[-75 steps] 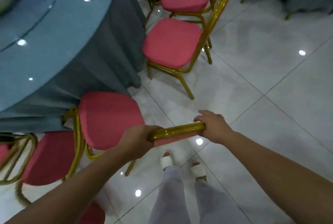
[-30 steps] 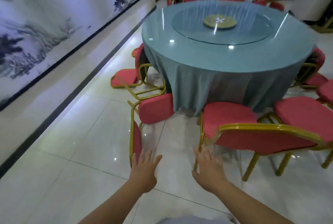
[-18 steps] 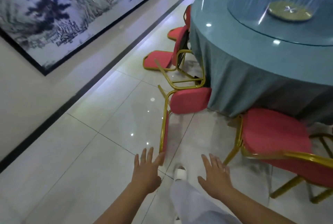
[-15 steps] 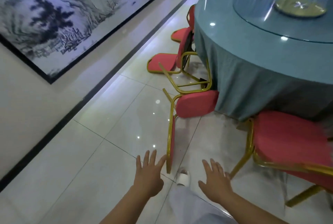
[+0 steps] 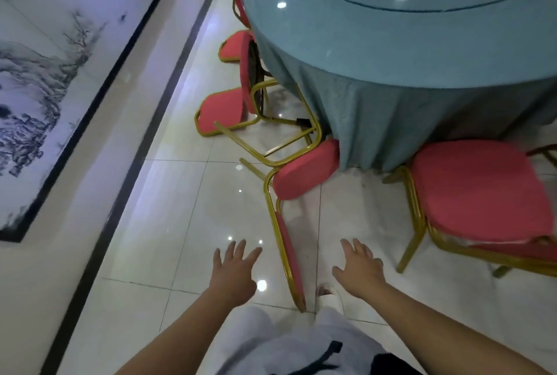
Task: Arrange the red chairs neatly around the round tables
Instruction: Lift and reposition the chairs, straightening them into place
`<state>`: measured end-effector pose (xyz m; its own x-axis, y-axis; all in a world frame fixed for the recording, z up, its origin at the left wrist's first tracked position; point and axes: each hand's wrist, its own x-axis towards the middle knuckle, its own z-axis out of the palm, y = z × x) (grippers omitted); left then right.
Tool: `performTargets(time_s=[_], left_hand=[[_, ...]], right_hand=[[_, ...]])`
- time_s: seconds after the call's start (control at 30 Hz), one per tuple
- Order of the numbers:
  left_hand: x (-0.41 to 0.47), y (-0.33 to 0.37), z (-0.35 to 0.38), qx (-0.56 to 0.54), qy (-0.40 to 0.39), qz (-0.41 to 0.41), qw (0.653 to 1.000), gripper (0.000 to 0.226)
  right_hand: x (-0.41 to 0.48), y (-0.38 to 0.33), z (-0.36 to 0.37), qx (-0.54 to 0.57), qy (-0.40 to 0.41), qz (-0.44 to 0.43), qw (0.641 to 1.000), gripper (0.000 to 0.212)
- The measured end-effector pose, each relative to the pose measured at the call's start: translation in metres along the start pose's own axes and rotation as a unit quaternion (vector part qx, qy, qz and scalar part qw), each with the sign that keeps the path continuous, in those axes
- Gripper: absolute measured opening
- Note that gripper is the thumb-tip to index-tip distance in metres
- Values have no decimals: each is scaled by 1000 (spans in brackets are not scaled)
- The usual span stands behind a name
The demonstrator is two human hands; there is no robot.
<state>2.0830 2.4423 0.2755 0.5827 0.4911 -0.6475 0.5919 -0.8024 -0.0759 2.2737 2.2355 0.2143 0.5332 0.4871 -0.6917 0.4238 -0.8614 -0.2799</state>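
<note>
A red chair with a gold frame lies tipped over on the floor (image 5: 289, 254), its backrest toward me and its seat cushion (image 5: 304, 172) near the tablecloth. My left hand (image 5: 233, 272) hovers open just left of the backrest; my right hand (image 5: 358, 269) hovers open to its right. Neither touches it. A second fallen chair (image 5: 220, 111) lies beyond, legs tangled with the first. An upright red chair (image 5: 479, 190) stands at the right, against the round table (image 5: 391, 52) draped in blue-grey cloth.
A third red chair (image 5: 232, 46) lies further back by the table. A wall with a framed ink landscape painting (image 5: 45, 73) and a dark baseboard runs along the left. White glossy floor tiles lie between wall and chairs. My white slipper (image 5: 328, 296) is beside the fallen backrest.
I let go of the upright chair's backrest, turned left and stepped toward the fallen chair. Both hands, open, have come closer on either side of its backrest.
</note>
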Motion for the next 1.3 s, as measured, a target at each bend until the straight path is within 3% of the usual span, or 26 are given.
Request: performTargets(time_s=[0.2, 0.4, 0.5, 0.67, 0.87, 1.07, 1.2, 1.3], left_hand=[[83, -11, -40, 103, -41, 109, 988, 82], [164, -18, -64, 225, -8, 272, 936, 74], [178, -32, -61, 288, -21, 334, 897, 72], [178, -54, -40, 345, -72, 347, 869, 73], [194, -41, 40, 438, -82, 393, 804, 75], [229, 29, 178, 471, -57, 445, 759, 70], [247, 73, 268, 492, -68, 473, 728, 65], [255, 89, 318, 527, -79, 433, 727, 52]], right_hand=[[-5, 12, -4, 111, 78, 132, 982, 81], [-54, -20, 44, 238, 158, 312, 906, 81], [-83, -78, 104, 281, 130, 365, 878, 82], [-94, -182, 196, 298, 33, 373, 878, 87], [-52, -226, 277, 363, 43, 384, 848, 83], [6, -188, 378, 426, 32, 421, 800, 71], [16, -159, 435, 399, 53, 401, 823, 73], [1, -143, 480, 409, 42, 420, 809, 74]])
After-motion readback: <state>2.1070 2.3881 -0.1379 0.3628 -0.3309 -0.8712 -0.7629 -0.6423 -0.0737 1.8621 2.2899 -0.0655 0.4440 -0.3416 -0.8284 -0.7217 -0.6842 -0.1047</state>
